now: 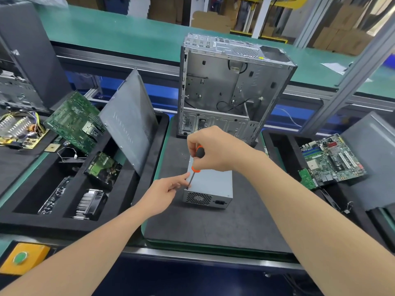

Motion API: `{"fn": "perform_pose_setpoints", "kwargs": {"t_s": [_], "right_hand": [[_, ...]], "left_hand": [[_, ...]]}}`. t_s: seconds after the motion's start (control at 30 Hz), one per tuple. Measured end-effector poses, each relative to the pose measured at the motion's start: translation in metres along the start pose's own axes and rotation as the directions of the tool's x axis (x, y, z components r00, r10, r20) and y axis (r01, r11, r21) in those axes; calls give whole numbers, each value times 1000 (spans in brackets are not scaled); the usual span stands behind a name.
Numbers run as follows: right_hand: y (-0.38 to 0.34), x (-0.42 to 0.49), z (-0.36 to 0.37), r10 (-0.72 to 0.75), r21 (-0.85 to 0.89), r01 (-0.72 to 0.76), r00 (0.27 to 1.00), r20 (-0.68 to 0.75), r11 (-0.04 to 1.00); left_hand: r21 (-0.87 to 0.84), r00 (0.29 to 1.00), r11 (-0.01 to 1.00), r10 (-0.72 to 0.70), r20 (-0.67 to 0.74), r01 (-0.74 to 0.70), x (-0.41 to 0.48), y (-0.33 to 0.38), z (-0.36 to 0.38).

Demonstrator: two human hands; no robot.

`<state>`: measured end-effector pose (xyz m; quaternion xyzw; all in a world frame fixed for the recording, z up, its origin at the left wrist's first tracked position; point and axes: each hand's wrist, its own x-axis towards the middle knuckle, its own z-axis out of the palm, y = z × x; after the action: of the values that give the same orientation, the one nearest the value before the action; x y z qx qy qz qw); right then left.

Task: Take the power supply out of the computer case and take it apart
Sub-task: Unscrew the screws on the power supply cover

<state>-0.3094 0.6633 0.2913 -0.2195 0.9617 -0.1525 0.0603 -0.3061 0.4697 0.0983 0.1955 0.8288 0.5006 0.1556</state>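
The grey power supply [211, 186] lies on the black foam mat [224, 227] in front of me, its fan grille and power socket facing me. My right hand [213, 148] grips the black-and-orange handle of a screwdriver [195, 165], whose tip stands on the supply's near left top corner. My left hand [168, 189] pinches the screwdriver's shaft just above the tip. The open, emptied computer case [233, 88] stands upright at the back of the mat.
A black foam tray [74, 223] on the left holds a green motherboard [72, 122], a grey side panel [130, 122], a drive and a heatsink. On the right lie another motherboard [331, 159] and a grey panel [372, 161]. A yellow box with a green button [21, 257] sits near left.
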Motion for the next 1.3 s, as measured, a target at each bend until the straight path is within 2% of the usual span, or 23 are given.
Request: {"fn": "perform_pose_setpoints", "kwargs": {"t_s": [0.2, 0.33, 0.43, 0.5, 0.6, 0.73, 0.87, 0.97, 1.07, 1.17, 1.3], "right_hand": [[-19, 13, 17, 16, -177, -29, 997, -75, 984], [-25, 17, 13, 21, -105, -24, 999, -30, 994], [-25, 18, 9, 177, -63, -188, 972, -151, 980], [-24, 17, 13, 265, -129, -298, 938, -224, 946], [-26, 15, 21, 301, -233, -351, 927, -226, 907], [-23, 18, 16, 189, -257, -216, 974, -125, 942], [-14, 19, -1, -1, -143, 8, 999, 49, 990], [-14, 19, -12, -148, -121, 172, 972, 184, 978], [-13, 23, -21, -201, -244, 278, 934, 297, 929], [-13, 23, -23, -220, -355, 327, 925, 309, 876], [-18, 17, -22, -235, -225, 308, 925, 298, 925]], "left_hand": [[45, 994, 996, 85, -66, -82, 6, 16, -6], [98, 994, 991, 96, -44, -92, 16, 25, -4], [106, 996, 991, 82, -39, -77, 21, 25, -5], [120, 996, 990, 80, -30, -75, 22, 24, -5], [178, 995, 979, 100, 22, -102, 26, 22, -8], [147, 991, 984, 84, 105, -99, 31, 18, -16], [143, 988, 984, 89, 126, -107, 34, 15, -16], [137, 988, 983, 102, 119, -118, 34, 12, -16], [139, 987, 982, 110, 121, -126, 32, 15, -16], [158, 988, 981, 99, 118, -117, 30, 16, -14], [158, 994, 984, 66, 89, -80, 32, 16, -11]]}}
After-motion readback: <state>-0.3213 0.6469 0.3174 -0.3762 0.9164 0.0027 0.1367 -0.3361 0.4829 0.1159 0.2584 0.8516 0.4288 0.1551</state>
